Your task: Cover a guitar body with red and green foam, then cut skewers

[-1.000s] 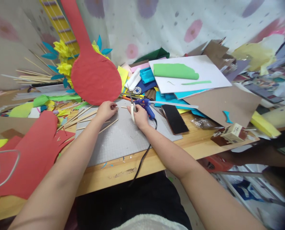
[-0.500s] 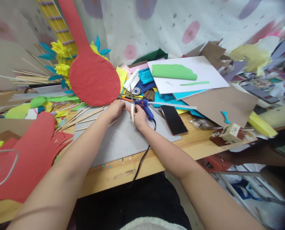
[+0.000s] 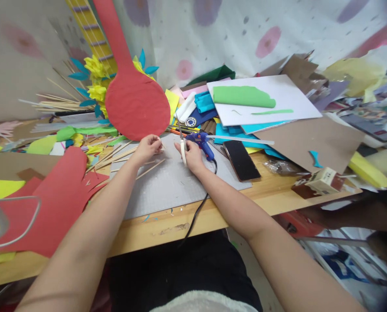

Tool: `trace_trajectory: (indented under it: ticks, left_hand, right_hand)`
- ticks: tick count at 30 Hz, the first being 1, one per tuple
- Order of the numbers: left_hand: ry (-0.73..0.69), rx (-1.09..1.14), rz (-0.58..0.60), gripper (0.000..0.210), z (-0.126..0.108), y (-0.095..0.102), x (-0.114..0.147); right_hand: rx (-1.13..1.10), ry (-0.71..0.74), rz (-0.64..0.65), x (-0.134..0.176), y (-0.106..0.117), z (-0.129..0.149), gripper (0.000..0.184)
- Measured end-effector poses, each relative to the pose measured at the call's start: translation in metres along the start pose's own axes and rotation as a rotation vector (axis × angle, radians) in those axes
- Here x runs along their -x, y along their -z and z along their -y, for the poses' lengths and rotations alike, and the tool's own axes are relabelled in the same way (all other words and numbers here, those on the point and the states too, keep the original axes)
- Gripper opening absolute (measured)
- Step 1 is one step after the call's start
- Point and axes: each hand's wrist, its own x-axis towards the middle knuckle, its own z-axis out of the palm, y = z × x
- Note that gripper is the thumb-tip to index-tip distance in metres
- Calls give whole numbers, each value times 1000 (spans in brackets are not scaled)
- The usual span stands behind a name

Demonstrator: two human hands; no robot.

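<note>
My right hand [image 3: 193,156] is closed around the white handles of a pair of scissors [image 3: 183,149], whose blades point up and away from me. To its left, my left hand [image 3: 149,148] is pinched closed over the grey cutting mat [image 3: 170,190]; a small pale bit shows at its fingertips, too small to name. Thin wooden sticks [image 3: 115,159] lie under and beside the left hand, partly hidden by that forearm. Just right of the scissors rests a blue glue gun [image 3: 201,143] with a long translucent glue stick [image 3: 242,140] in its back and a black cord.
A red paper-covered guitar shape [image 3: 138,106] leans at the back left beside yellow paper flowers [image 3: 97,69]. Red paper [image 3: 60,199] lies at left. A phone [image 3: 241,160], white board [image 3: 297,99], brown cardboard [image 3: 317,138] and drink carton [image 3: 325,181] stand or lie to the right.
My hands have drawn apart, the left one moving away from the scissors in the right. The view has shifted slightly, so the table sits further right in it.
</note>
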Motion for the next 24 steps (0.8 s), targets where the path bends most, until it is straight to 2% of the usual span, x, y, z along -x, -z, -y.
trace_trajectory:
  ticks: [4, 9, 12, 16, 20, 24]
  left_hand:
    - [162, 422, 40, 13, 10, 5, 40]
    - [103, 632, -1, 20, 7, 8, 61]
    - [125, 694, -41, 11, 5, 10, 60]
    - [184, 724, -68, 3, 6, 9, 58]
    - [193, 718, -41, 5, 9, 7, 57]
    - [185, 692, -2, 3, 12, 5, 56]
  right_hand:
    - [130, 28, 28, 2, 0, 2, 41]
    - [266, 44, 100, 2, 4, 5, 25]
    - [341, 95, 173, 0, 8, 6, 15]
    - [389, 294, 317, 0, 12, 5, 16]
    - [522, 405, 362, 3, 9, 7, 15]
    - [593, 437, 376, 7, 5, 11, 18]
